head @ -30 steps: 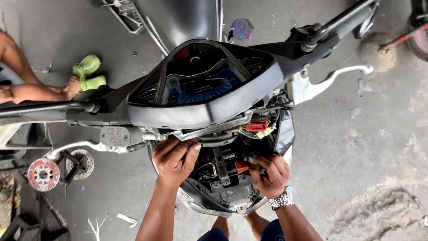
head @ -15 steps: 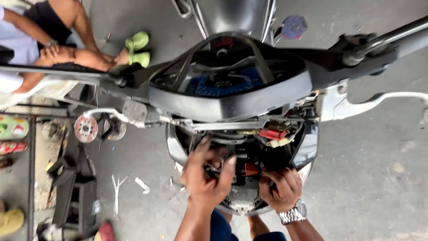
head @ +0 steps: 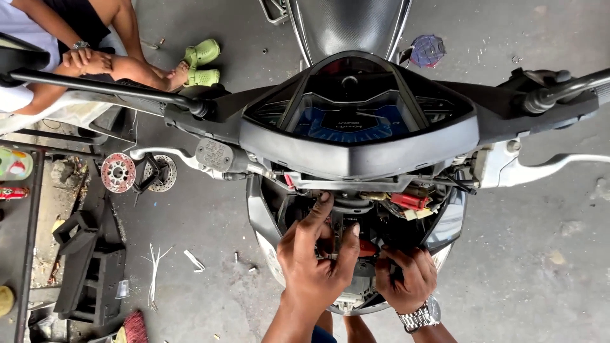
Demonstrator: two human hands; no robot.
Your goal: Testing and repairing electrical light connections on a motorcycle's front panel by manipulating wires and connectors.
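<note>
**Two hands working inside the open front of a scooter**

At the far left, a seated person's leg (head: pixel 121 67) is resting on the concrete floor (head: pixel 540 273), with green sandals (head: pixel 202 62) lying just beside the foot. Below that, a red brake disc (head: pixel 118 172) and a black plastic panel (head: pixel 89 267) are lying on the ground, near a few white cable ties (head: pixel 154 270).

Moving right, the scooter's handlebar (head: pixel 108 87) is stretching across the view, with the silver left brake lever (head: pixel 166 154) hanging under it. In the middle, the instrument cluster (head: pixel 349 114) is facing up at the camera, and beneath it the opened front cavity (head: pixel 381 219) is showing wiring and red connectors (head: pixel 410 201).

The left hand (head: pixel 314 263) is reaching up into that cavity, fingers partly spread: the index finger is pointing up to touch the underside of the cluster housing, and the thumb is pressing beside a small red part (head: pixel 367 248). Whether it is gripping anything cannot be told.

Just to its right, the right hand (head: pixel 406 279), wearing a metal wristwatch (head: pixel 420 316), is curling its fingers into the lower cavity, close by the same red part; what it is holding is hidden.

At the far right, the other brake lever (head: pixel 546 170) is jutting out over the floor.
</note>
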